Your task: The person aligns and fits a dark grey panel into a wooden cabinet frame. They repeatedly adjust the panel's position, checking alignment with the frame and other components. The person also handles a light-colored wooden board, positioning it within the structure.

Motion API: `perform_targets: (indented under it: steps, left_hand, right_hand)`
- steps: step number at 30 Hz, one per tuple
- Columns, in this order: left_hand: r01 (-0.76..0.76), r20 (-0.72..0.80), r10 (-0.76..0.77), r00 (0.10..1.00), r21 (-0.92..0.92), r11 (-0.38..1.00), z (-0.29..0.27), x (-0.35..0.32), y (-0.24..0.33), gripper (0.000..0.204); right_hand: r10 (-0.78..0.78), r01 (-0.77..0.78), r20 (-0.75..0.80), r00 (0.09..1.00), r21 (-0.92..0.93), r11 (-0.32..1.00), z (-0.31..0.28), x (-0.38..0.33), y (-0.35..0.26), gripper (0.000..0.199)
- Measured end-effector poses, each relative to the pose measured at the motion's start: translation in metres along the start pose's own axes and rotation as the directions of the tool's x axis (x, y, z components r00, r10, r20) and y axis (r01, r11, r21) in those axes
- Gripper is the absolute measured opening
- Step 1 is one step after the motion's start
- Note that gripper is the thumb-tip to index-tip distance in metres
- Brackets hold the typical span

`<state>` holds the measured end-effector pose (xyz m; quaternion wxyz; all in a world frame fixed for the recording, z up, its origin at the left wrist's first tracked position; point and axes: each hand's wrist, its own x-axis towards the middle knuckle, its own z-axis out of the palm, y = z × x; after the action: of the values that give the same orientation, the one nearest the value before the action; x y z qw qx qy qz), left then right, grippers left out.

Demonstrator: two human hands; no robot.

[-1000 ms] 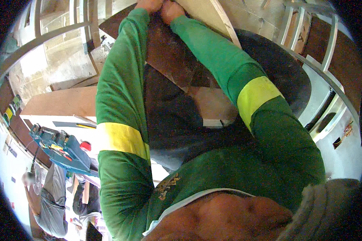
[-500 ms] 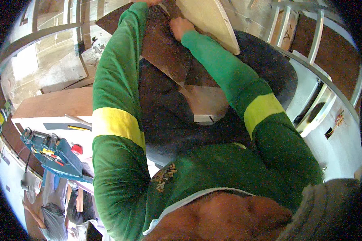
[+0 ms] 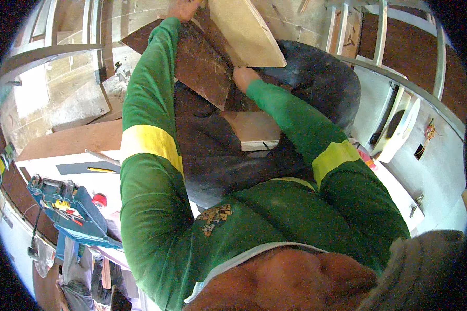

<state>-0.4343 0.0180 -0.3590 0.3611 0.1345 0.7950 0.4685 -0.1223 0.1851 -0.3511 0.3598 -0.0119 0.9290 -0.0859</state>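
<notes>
A brown-faced board point(image 3: 200, 65) and a pale plywood panel point(image 3: 238, 31) meet at an angle in front of me, over my dark-trousered legs. At the top edge of the head view, my left hand point(image 3: 183, 10) is closed at the far end of the brown board, its fingertips near the frame edge. My right hand point(image 3: 245, 79) is closed on the near end, where board and panel come together; its fingers are partly hidden. Below, a wooden block point(image 3: 251, 129) with a pale edge shows between my legs.
To the left, a long wooden box point(image 3: 70, 140) carries a yellow pencil point(image 3: 101, 169). Beside it lies an open teal tool case point(image 3: 70, 207) with a red roll point(image 3: 99, 200). Metal framing point(image 3: 381, 33) stands at right. Another person point(image 3: 78, 293) is at lower left.
My right hand has moved nearer along the joint to the near end. The pale panel has shifted left with the boards. My left hand has come slightly nearer.
</notes>
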Motion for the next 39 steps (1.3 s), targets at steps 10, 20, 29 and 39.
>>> perform_targets:
  steps: [10, 20, 29, 39]
  left_hand:
    - [0.269, -0.060, -0.263, 0.963, 0.276, 0.923, 0.001, -0.021, 0.029, 0.118]
    - [0.094, -0.013, -0.095, 0.995, -0.018, 0.995, 0.027, -0.006, -0.013, 0.114]
    - [-0.007, -0.010, 0.007, 1.000, 0.013, 1.000, 0.008, 0.013, -0.021, 0.111]
    - [0.110, 0.062, -0.106, 0.992, -0.056, 0.992, -0.007, 0.011, -0.022, 0.101]
  right_hand:
    - [0.145, -0.131, -0.087, 0.986, 0.148, 0.980, 0.009, -0.003, -0.008, 0.024]
    - [-0.274, 0.275, 0.020, 0.962, -0.099, 0.957, 0.095, -0.017, 0.047, 0.020]
    - [0.114, -0.114, 0.005, 0.994, 0.045, 0.992, -0.025, -0.029, 0.002, 0.024]
    - [0.069, -0.033, -0.203, 0.977, 0.176, 0.984, -0.042, 0.076, -0.032, 0.026]
